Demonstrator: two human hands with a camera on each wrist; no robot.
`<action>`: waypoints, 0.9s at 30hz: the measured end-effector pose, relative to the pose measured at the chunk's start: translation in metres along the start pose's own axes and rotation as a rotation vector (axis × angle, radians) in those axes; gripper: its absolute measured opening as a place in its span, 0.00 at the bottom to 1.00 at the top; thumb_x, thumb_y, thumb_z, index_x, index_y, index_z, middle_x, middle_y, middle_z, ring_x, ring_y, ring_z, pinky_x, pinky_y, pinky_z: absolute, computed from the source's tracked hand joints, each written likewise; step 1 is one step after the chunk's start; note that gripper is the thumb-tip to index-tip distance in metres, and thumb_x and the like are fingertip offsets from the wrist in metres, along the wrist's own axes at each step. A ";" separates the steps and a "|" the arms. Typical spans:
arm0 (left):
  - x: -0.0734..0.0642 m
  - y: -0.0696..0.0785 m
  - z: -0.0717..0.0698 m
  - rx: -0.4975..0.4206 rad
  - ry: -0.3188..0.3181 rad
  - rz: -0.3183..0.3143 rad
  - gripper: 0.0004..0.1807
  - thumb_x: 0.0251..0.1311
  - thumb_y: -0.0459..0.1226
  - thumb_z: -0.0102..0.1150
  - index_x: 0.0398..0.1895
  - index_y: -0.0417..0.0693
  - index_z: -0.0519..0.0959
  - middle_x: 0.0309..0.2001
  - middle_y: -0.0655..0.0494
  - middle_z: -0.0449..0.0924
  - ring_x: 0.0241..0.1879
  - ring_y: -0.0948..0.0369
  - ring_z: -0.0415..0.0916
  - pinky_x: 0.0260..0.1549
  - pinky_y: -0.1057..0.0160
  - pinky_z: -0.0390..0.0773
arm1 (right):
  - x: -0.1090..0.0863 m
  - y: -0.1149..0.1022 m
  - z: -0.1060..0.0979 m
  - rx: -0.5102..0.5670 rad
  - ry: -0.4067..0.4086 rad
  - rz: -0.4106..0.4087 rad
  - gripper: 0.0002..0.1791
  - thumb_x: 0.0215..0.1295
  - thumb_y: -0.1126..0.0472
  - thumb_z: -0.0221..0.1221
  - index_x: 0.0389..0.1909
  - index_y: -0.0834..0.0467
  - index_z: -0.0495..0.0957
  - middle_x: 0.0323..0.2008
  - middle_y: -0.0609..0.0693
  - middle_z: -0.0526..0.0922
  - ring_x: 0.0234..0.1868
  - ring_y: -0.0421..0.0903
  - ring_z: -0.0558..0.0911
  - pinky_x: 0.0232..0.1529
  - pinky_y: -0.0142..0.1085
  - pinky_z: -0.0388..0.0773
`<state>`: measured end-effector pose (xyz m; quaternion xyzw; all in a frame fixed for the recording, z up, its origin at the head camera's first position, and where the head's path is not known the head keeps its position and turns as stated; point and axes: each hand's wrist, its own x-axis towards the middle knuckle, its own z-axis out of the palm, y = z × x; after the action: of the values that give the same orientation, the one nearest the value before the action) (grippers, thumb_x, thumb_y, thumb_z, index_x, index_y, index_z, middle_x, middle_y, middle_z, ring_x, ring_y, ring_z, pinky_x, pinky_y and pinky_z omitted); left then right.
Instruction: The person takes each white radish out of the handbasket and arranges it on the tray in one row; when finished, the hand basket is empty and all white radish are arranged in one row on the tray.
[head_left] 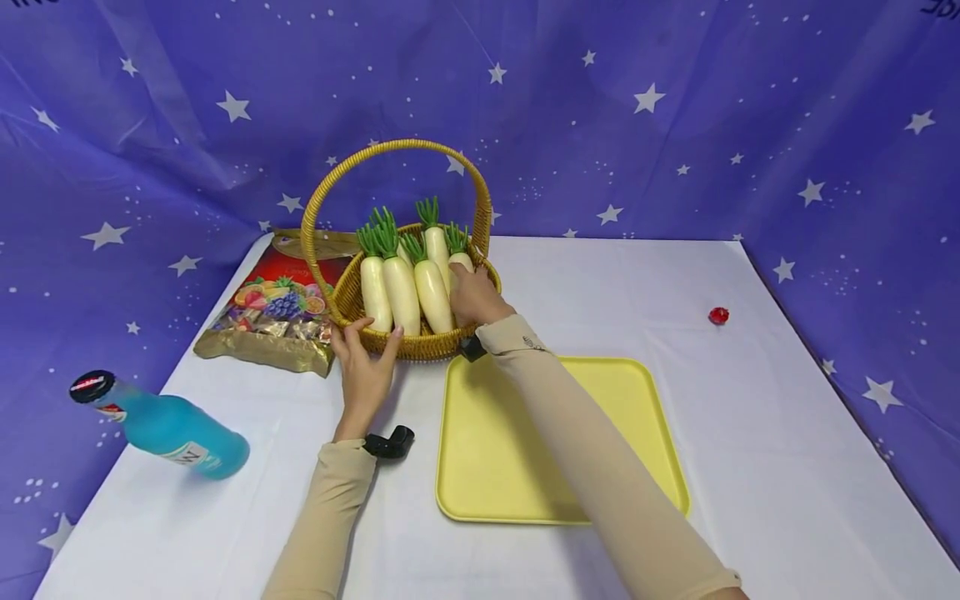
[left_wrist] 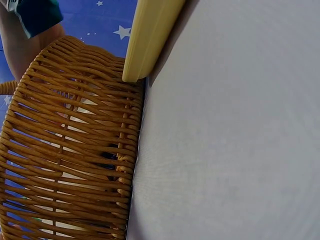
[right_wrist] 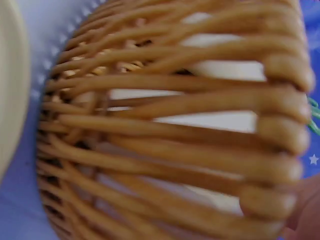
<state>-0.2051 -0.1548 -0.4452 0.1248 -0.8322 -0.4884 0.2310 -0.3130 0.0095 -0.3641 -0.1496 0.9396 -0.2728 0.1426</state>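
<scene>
A wicker basket (head_left: pixel 431 347) with a tall arched handle holds several white radishes (head_left: pixel 401 292) with green tops, standing upright or leaning. My left hand (head_left: pixel 365 375) is at its front left, holding the rim with its fingertips over the edge. My right hand (head_left: pixel 477 297) reaches over the right side of the rim and grips the rightmost white radish (head_left: pixel 461 259), its far fingers hidden. In the right wrist view, the woven wall covers most of the frame, and part of the right hand (right_wrist: pixel 305 210) shows at the lower right edge.
A yellow tray (head_left: pixel 562 508) lies in front of the basket, under the right forearm. A candy bag (head_left: pixel 281 300) lies left of the basket. Nearer on the left, a blue bottle (head_left: pixel 183 433) stands. A small red object (head_left: pixel 718 316) lies at the right.
</scene>
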 end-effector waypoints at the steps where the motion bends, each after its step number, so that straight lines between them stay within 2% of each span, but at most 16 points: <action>1: 0.000 0.000 0.000 0.003 0.001 0.000 0.30 0.52 0.56 0.58 0.54 0.53 0.63 0.70 0.43 0.36 0.69 0.44 0.43 0.61 0.44 0.55 | 0.001 -0.001 -0.001 0.012 -0.026 0.012 0.32 0.63 0.65 0.38 0.70 0.48 0.46 0.64 0.72 0.55 0.56 0.63 0.68 0.30 0.39 0.66; 3: 0.001 -0.001 -0.001 0.007 0.000 0.000 0.30 0.52 0.56 0.58 0.53 0.53 0.63 0.69 0.42 0.37 0.68 0.44 0.44 0.61 0.45 0.56 | 0.003 -0.002 -0.003 -0.003 -0.057 0.030 0.34 0.61 0.67 0.39 0.70 0.47 0.47 0.64 0.69 0.58 0.65 0.62 0.56 0.30 0.38 0.66; 5: 0.001 -0.001 -0.001 0.013 -0.006 -0.008 0.30 0.52 0.57 0.57 0.53 0.54 0.63 0.69 0.42 0.37 0.68 0.43 0.45 0.60 0.44 0.57 | 0.004 -0.003 -0.003 -0.018 -0.076 0.050 0.38 0.58 0.69 0.42 0.69 0.46 0.47 0.64 0.68 0.58 0.67 0.60 0.55 0.28 0.38 0.66; 6: 0.000 0.000 -0.001 0.017 -0.012 -0.014 0.30 0.52 0.57 0.57 0.54 0.55 0.63 0.69 0.42 0.36 0.68 0.42 0.45 0.60 0.43 0.57 | 0.005 -0.003 -0.002 -0.015 -0.084 0.063 0.39 0.56 0.71 0.43 0.69 0.45 0.47 0.64 0.68 0.57 0.64 0.59 0.60 0.25 0.38 0.66; 8: 0.000 0.000 -0.001 0.023 -0.023 -0.024 0.30 0.52 0.58 0.56 0.54 0.55 0.63 0.70 0.42 0.35 0.68 0.41 0.45 0.59 0.42 0.58 | 0.008 -0.003 0.000 -0.006 -0.088 0.089 0.43 0.53 0.73 0.45 0.69 0.43 0.47 0.65 0.70 0.55 0.44 0.54 0.73 0.18 0.35 0.63; 9: 0.000 0.000 -0.001 0.026 -0.027 -0.027 0.30 0.52 0.58 0.56 0.54 0.55 0.62 0.70 0.42 0.35 0.68 0.41 0.45 0.58 0.41 0.58 | 0.009 -0.004 0.001 0.004 -0.083 0.098 0.44 0.52 0.74 0.46 0.69 0.43 0.47 0.66 0.71 0.48 0.33 0.51 0.73 0.16 0.35 0.61; 10: 0.000 0.001 -0.002 0.028 -0.030 -0.030 0.30 0.52 0.58 0.56 0.54 0.56 0.62 0.70 0.42 0.34 0.67 0.40 0.45 0.58 0.41 0.58 | 0.010 -0.004 0.003 0.016 -0.075 0.100 0.44 0.52 0.75 0.47 0.69 0.43 0.47 0.67 0.72 0.43 0.23 0.47 0.69 0.14 0.34 0.60; 12: 0.000 0.001 -0.002 0.032 -0.035 -0.033 0.31 0.52 0.58 0.55 0.55 0.55 0.62 0.70 0.42 0.33 0.67 0.39 0.45 0.58 0.40 0.58 | 0.011 -0.003 0.005 0.052 -0.060 0.098 0.43 0.53 0.75 0.46 0.69 0.43 0.47 0.67 0.73 0.40 0.12 0.43 0.59 0.12 0.33 0.59; 14: 0.000 0.000 -0.002 0.030 -0.040 -0.041 0.31 0.52 0.59 0.55 0.55 0.56 0.62 0.70 0.43 0.31 0.67 0.39 0.46 0.57 0.39 0.59 | 0.010 -0.001 0.007 0.039 -0.026 0.064 0.40 0.55 0.74 0.44 0.69 0.44 0.48 0.65 0.75 0.43 0.10 0.42 0.59 0.12 0.33 0.60; 20: 0.000 0.000 -0.003 0.018 -0.046 -0.058 0.31 0.52 0.60 0.54 0.55 0.58 0.61 0.70 0.45 0.25 0.67 0.40 0.45 0.53 0.38 0.62 | 0.007 0.004 0.013 -0.033 0.114 -0.094 0.32 0.61 0.67 0.44 0.67 0.48 0.54 0.59 0.75 0.57 0.15 0.43 0.67 0.19 0.32 0.64; 23: 0.000 -0.001 -0.002 0.015 -0.049 -0.056 0.31 0.52 0.61 0.53 0.55 0.58 0.61 0.70 0.46 0.24 0.67 0.40 0.46 0.52 0.38 0.63 | 0.004 0.006 0.013 0.003 0.168 -0.137 0.32 0.61 0.66 0.46 0.67 0.46 0.55 0.56 0.73 0.60 0.17 0.46 0.70 0.21 0.34 0.67; 27: 0.001 0.000 -0.001 0.020 -0.053 -0.068 0.32 0.51 0.62 0.52 0.56 0.60 0.61 0.70 0.46 0.25 0.66 0.38 0.46 0.50 0.37 0.64 | 0.001 0.010 0.012 0.066 0.235 -0.178 0.31 0.62 0.64 0.47 0.66 0.42 0.56 0.57 0.68 0.60 0.31 0.50 0.75 0.29 0.37 0.70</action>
<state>-0.2051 -0.1562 -0.4446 0.1425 -0.8382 -0.4906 0.1908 -0.3119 0.0111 -0.3797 -0.1945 0.9234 -0.3308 0.0118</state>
